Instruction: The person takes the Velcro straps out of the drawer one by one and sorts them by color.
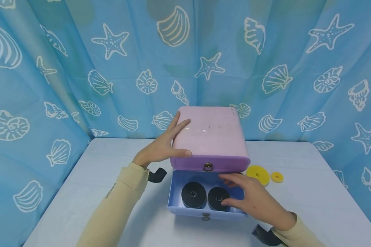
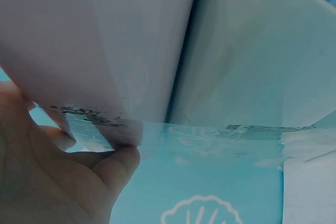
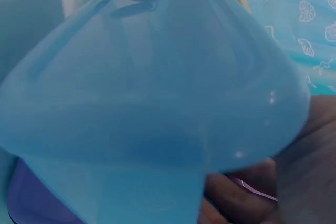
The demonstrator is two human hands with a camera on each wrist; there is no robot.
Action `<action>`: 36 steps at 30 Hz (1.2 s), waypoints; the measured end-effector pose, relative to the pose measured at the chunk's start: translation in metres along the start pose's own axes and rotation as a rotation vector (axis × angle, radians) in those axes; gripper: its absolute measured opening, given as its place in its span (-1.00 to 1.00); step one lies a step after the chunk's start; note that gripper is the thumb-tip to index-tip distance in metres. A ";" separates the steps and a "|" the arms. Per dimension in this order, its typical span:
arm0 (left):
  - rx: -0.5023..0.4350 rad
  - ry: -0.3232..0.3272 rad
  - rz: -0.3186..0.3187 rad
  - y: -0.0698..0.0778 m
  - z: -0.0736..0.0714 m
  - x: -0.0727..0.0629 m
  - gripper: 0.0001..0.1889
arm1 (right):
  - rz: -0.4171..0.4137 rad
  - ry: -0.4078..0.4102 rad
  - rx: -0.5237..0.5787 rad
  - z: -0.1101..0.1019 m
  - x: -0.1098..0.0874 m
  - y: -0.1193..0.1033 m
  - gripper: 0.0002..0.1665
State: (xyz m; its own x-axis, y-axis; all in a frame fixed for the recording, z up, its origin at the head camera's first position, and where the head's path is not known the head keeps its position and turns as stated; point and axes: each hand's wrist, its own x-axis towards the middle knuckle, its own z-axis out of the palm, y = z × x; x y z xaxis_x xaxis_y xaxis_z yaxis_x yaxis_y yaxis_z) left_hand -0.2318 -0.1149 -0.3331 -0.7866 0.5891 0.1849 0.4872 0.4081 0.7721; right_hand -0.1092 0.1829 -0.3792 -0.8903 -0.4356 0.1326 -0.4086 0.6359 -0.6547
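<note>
A small two-tier drawer box with a pink top stands on the table. Its lower blue drawer is pulled out toward me. Two round black discs with centre holes lie in it: a left disc and a right disc. My left hand rests on the box's left upper edge, fingers spread and thumb along the front. My right hand reaches over the drawer's right side; its thumb is at the right disc and its fingers extend toward the back. In the right wrist view the drawer front hides part of those fingers.
To the right of the box lie a large yellow disc and a small yellow disc. A blue curtain with shell prints hangs behind the white table. The drawer has a metal ring pull.
</note>
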 end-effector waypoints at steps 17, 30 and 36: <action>0.018 0.005 -0.019 0.003 0.000 0.000 0.18 | -0.038 -0.225 -0.284 -0.001 0.014 -0.007 -0.11; 0.007 0.007 -0.027 0.004 0.000 -0.001 0.11 | -0.063 -0.271 -0.344 0.003 0.016 -0.004 -0.16; 0.017 0.008 -0.029 0.003 0.000 -0.001 0.13 | -0.032 -0.262 -0.336 0.004 0.016 -0.005 -0.21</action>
State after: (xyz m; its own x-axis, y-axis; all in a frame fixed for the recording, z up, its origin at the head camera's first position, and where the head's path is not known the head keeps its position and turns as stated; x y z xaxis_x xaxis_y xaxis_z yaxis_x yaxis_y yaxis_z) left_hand -0.2297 -0.1138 -0.3307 -0.8035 0.5714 0.1672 0.4704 0.4372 0.7666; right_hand -0.1210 0.1707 -0.3768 -0.8126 -0.5783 -0.0725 -0.5169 0.7726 -0.3688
